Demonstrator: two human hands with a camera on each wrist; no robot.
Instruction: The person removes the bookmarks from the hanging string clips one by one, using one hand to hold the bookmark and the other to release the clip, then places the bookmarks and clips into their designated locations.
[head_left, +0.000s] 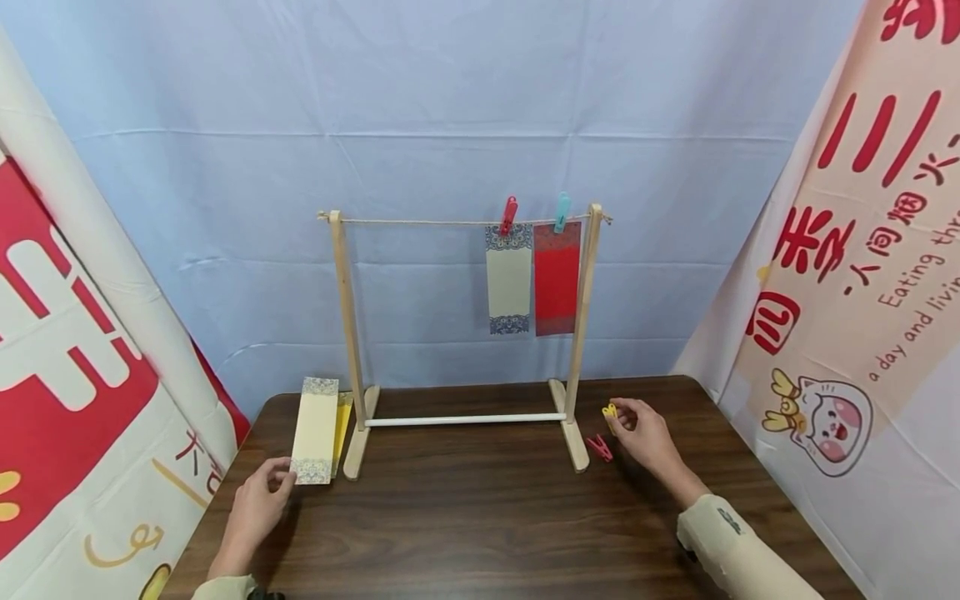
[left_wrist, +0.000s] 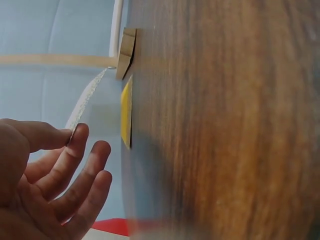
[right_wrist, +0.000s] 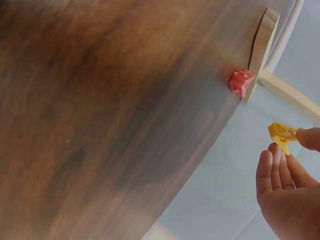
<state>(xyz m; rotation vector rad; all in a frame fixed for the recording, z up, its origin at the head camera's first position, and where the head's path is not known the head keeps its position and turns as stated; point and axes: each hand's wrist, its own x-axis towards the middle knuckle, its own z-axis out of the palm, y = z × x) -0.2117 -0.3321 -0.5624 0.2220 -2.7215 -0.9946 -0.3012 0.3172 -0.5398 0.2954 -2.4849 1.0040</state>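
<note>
Between thumb and fingertips my left hand pinches the lower left corner of a cream paper card with patterned ends. In the left wrist view the card is seen edge-on, raised off the table. Beneath it lies a yellow card. My right hand pinches a yellow clothespin above the table; the right wrist view shows the clothespin held by the thumb and a finger. A red clothespin lies on the table just left of that hand.
A wooden rack stands at the table's back with a string across its top. Toward the string's right end hang a blue-patterned card, under a red clothespin, and a red card, under a teal clothespin.
</note>
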